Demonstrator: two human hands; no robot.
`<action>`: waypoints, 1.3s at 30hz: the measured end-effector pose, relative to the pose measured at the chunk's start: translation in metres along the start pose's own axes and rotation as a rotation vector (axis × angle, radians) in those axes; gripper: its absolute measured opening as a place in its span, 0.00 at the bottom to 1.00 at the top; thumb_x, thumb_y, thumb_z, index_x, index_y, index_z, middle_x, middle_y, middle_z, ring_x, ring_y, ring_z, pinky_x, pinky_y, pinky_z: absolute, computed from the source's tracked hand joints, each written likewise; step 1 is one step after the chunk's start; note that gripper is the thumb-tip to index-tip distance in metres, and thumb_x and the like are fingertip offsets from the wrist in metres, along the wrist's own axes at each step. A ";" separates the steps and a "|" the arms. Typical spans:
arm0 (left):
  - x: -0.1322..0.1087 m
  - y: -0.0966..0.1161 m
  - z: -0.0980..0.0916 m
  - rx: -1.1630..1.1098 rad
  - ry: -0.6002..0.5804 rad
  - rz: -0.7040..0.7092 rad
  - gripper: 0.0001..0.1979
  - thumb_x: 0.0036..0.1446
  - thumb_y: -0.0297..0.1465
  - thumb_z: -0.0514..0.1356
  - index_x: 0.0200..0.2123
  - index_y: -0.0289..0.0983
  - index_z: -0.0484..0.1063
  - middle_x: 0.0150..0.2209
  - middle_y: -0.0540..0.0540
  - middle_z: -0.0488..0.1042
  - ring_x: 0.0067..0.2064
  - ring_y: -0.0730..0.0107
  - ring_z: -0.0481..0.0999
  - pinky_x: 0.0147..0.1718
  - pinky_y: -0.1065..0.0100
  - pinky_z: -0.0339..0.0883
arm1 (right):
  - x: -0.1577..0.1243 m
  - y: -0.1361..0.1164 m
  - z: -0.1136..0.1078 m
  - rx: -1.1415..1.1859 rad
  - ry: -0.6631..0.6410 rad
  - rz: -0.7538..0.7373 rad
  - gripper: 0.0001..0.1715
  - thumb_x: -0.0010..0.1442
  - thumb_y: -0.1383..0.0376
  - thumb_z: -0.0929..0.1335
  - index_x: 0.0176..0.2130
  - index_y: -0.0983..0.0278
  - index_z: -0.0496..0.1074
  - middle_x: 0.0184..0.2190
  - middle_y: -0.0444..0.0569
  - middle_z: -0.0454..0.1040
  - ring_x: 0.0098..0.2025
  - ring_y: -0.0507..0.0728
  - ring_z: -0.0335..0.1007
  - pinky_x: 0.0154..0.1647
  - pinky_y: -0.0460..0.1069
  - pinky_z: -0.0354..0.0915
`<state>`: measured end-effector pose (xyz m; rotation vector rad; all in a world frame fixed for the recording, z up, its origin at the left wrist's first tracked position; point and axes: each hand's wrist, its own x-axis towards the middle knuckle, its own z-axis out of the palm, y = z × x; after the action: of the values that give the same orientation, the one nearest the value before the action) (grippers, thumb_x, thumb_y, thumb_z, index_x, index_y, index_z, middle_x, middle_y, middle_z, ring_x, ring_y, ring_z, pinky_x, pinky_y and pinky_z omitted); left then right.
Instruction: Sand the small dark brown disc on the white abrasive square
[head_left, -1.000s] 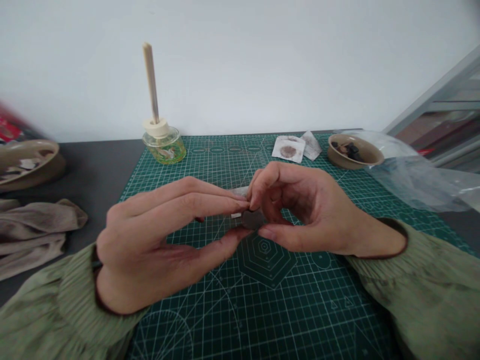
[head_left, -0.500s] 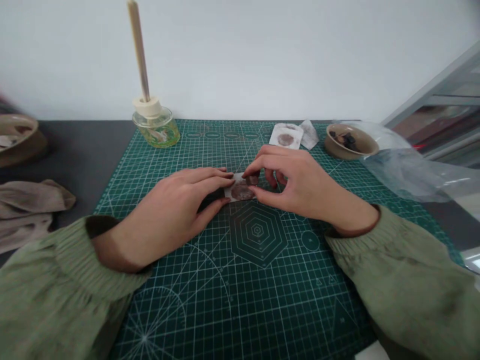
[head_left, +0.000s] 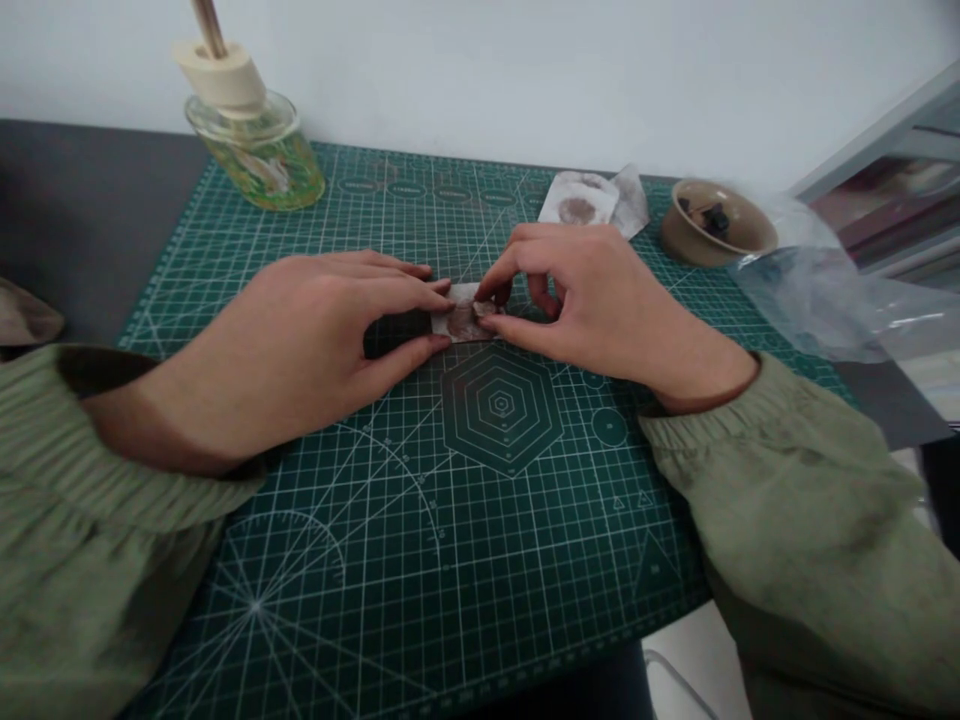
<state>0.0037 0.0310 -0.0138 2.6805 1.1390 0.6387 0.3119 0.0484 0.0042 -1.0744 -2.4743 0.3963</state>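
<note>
A small white square sheet [head_left: 459,322] with a brown smudge lies on the green cutting mat [head_left: 420,400]. My left hand [head_left: 315,340] rests flat at the sheet's left edge, its fingertips and thumb touching it, stretched out and apart. Between thumb and fingertips, my right hand [head_left: 577,290] pinches a small brown lump [head_left: 484,309] against the smudged area. What the lump is made of I cannot make out. Just behind my right hand lie another smudged white sheet [head_left: 576,203] and a crumpled greyish piece [head_left: 631,200].
A glass diffuser bottle [head_left: 259,150] with reeds stands at the back left. Back right are a tan bowl [head_left: 712,225] holding dark bits and a clear plastic bag [head_left: 817,300]. A brown cloth [head_left: 26,318] lies at the left edge. A white wall closes off the back.
My view has tilted, so most of the scene sits higher in the picture. The lump has turned in my right hand and shows a lighter face. My left hand still rests on the sheet.
</note>
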 end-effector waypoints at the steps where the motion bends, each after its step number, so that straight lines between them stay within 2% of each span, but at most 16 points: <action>1: 0.001 0.001 0.000 -0.003 0.001 -0.002 0.28 0.86 0.54 0.57 0.66 0.50 0.92 0.69 0.51 0.92 0.72 0.42 0.92 0.78 0.40 0.82 | 0.001 0.001 0.000 0.012 -0.004 0.000 0.11 0.80 0.51 0.81 0.50 0.54 0.89 0.49 0.53 0.89 0.48 0.67 0.85 0.57 0.64 0.74; 4: 0.002 0.002 -0.002 -0.022 0.024 0.026 0.25 0.86 0.51 0.59 0.65 0.48 0.93 0.68 0.51 0.93 0.71 0.44 0.93 0.76 0.42 0.84 | 0.003 0.005 0.001 0.040 0.001 -0.001 0.18 0.79 0.42 0.81 0.46 0.52 0.87 0.46 0.53 0.88 0.49 0.69 0.84 0.57 0.65 0.75; 7: 0.002 0.000 -0.002 -0.039 0.038 0.053 0.24 0.85 0.53 0.62 0.64 0.50 0.93 0.68 0.51 0.93 0.69 0.44 0.94 0.75 0.42 0.86 | 0.004 0.006 0.001 0.043 0.001 0.018 0.20 0.77 0.41 0.82 0.44 0.51 0.87 0.43 0.53 0.86 0.49 0.70 0.84 0.56 0.65 0.74; 13: 0.001 -0.001 0.000 -0.047 0.019 -0.017 0.24 0.82 0.56 0.63 0.64 0.55 0.93 0.69 0.51 0.93 0.68 0.37 0.95 0.73 0.35 0.86 | 0.003 0.004 0.001 0.030 0.001 0.031 0.15 0.76 0.48 0.83 0.45 0.55 0.87 0.42 0.53 0.85 0.50 0.70 0.84 0.55 0.64 0.71; 17: -0.001 -0.002 0.002 -0.047 0.013 -0.048 0.19 0.81 0.52 0.67 0.63 0.57 0.93 0.69 0.51 0.93 0.70 0.36 0.94 0.75 0.37 0.85 | 0.003 0.004 0.003 0.004 0.013 0.022 0.11 0.74 0.54 0.83 0.44 0.58 0.87 0.41 0.51 0.84 0.48 0.67 0.83 0.53 0.61 0.69; 21: -0.003 -0.004 0.004 0.019 0.016 -0.044 0.18 0.81 0.52 0.67 0.62 0.57 0.93 0.68 0.51 0.93 0.66 0.36 0.96 0.70 0.39 0.89 | 0.004 0.004 0.008 0.000 0.039 -0.006 0.07 0.73 0.59 0.83 0.45 0.58 0.87 0.40 0.49 0.85 0.47 0.65 0.83 0.52 0.59 0.70; 29: -0.002 -0.003 0.005 0.008 0.032 -0.087 0.21 0.80 0.56 0.66 0.61 0.58 0.94 0.66 0.53 0.94 0.64 0.35 0.97 0.71 0.38 0.88 | 0.006 0.004 0.009 0.045 0.027 -0.025 0.07 0.75 0.57 0.81 0.43 0.56 0.86 0.39 0.50 0.85 0.47 0.66 0.85 0.53 0.62 0.74; 35: -0.001 0.003 0.002 -0.002 0.042 -0.093 0.23 0.81 0.57 0.63 0.61 0.58 0.95 0.64 0.53 0.95 0.63 0.35 0.97 0.70 0.39 0.88 | 0.007 0.008 0.008 0.110 0.017 -0.083 0.10 0.74 0.53 0.83 0.43 0.54 0.87 0.33 0.46 0.78 0.38 0.62 0.79 0.49 0.62 0.74; 39: 0.000 0.006 -0.001 0.006 0.019 -0.105 0.24 0.81 0.55 0.63 0.61 0.55 0.96 0.62 0.51 0.96 0.61 0.34 0.97 0.69 0.37 0.88 | 0.006 0.005 0.009 0.082 0.035 -0.046 0.10 0.73 0.54 0.83 0.42 0.55 0.87 0.30 0.46 0.76 0.40 0.63 0.81 0.49 0.62 0.73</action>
<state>0.0069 0.0265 -0.0108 2.6046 1.2784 0.6458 0.3072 0.0556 -0.0043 -0.9819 -2.4245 0.4571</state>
